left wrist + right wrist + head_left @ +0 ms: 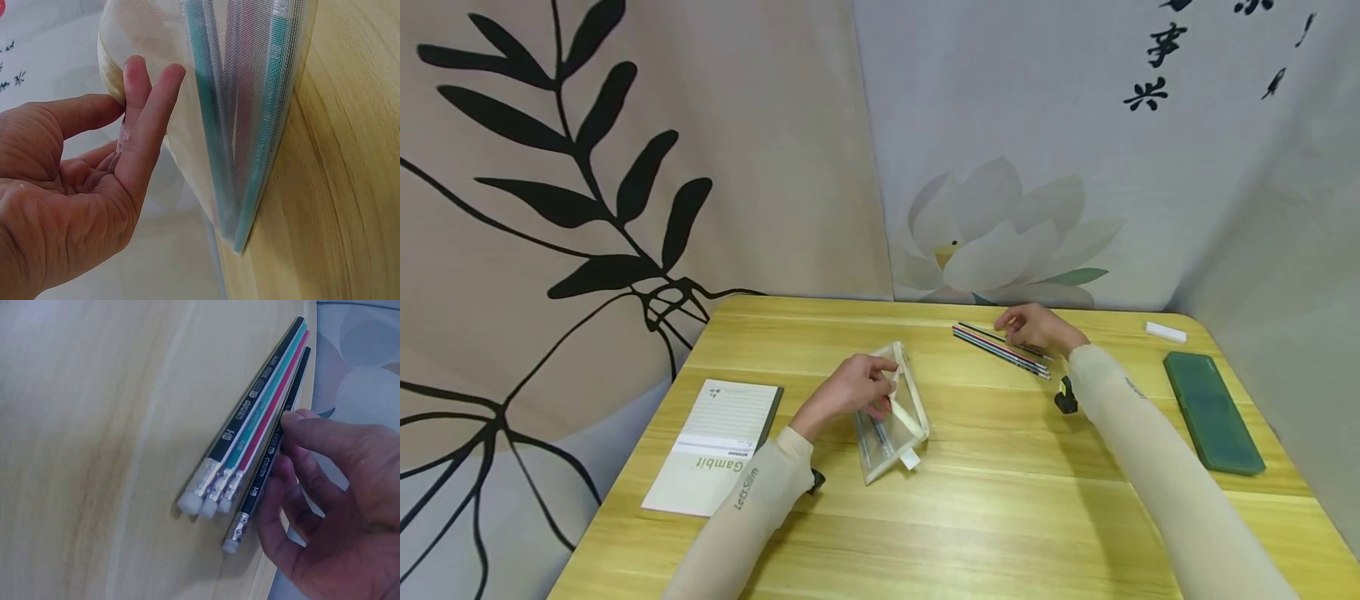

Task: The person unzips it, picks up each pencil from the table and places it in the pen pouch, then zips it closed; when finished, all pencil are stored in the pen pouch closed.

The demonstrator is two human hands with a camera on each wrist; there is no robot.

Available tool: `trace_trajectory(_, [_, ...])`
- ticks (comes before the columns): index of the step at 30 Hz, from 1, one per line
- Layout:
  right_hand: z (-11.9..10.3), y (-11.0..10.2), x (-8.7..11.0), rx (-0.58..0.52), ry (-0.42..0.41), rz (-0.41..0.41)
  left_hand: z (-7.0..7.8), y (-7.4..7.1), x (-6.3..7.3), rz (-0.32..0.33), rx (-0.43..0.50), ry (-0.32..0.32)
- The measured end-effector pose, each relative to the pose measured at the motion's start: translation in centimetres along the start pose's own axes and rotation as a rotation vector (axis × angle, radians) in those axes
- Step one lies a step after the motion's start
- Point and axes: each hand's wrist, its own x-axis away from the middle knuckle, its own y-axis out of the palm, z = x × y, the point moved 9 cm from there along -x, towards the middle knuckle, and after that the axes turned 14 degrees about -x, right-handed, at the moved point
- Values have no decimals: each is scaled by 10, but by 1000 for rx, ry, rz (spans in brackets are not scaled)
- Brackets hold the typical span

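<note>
Sleeves [1157, 475] enter from the lower edge of the head view, cut off there. Left hand [853, 386], at centre, pinches the rim of a mesh pencil case [895, 457]; contents are blurred behind mesh. Right hand [1037, 327], right of centre, has thumb and fingers clamped on a black HB pencil [254, 487], partly covering it. In the right-wrist view, its long axis runs lower left to upper right, eraser end lower left.

The tabletop [985, 517] is lit brightly and evenly in the head view, with a soft shadow cast beside the right sleeve [1161, 467]; both wrist views are rendered dimmer, the right one tinged cool and bluish
</note>
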Motion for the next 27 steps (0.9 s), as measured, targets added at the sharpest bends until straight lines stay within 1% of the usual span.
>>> trace_trajectory(4, [-3,-1,3,12,-22,-16,1,0,-1,-4,-1,-4])
trace_trajectory(12, [-7,2,2,90,-74,-51,5,2,0,-12,-10,2])
trace_trajectory(19, [-13,9,3,99,-130,-105,4,4,-2,-14,0,2])
trace_trajectory(23, [-12,10,4,106,-155,-113,3,6,-3,-13,5,5])
trace_trajectory(27, [-11,7,6,103,-157,-110,5,7,-3,-9,10,4])
